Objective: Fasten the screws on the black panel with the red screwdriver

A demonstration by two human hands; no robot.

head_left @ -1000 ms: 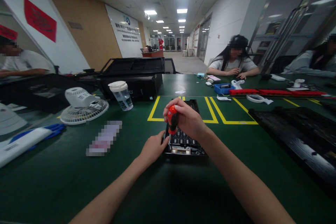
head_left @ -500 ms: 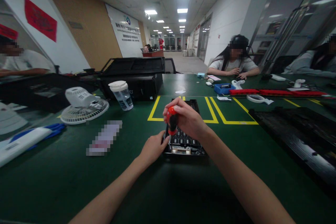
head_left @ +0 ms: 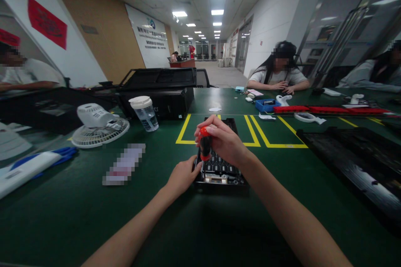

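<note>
My right hand point(head_left: 224, 139) is wrapped round the red and black handle of a screwdriver point(head_left: 204, 144), held upright over a black device with a grid-patterned top point(head_left: 221, 169) that lies on the green table point(head_left: 94, 217). The tip points down at the device's near left corner. My left hand point(head_left: 183, 175) rests against the device's left edge, fingers curled on its corner. The tip itself is hidden between my hands.
A white desk fan point(head_left: 98, 125) and a lidded plastic cup point(head_left: 144, 113) stand at the left, with a black case point(head_left: 163, 89) behind them. Yellow tape lines point(head_left: 253, 133) mark the table. A black tray point(head_left: 360, 158) lies at the right. Other people sit across the table and at the left.
My right hand has turned slightly on the screwdriver handle, covering more of its red top. The left hand and the device stay in place.
</note>
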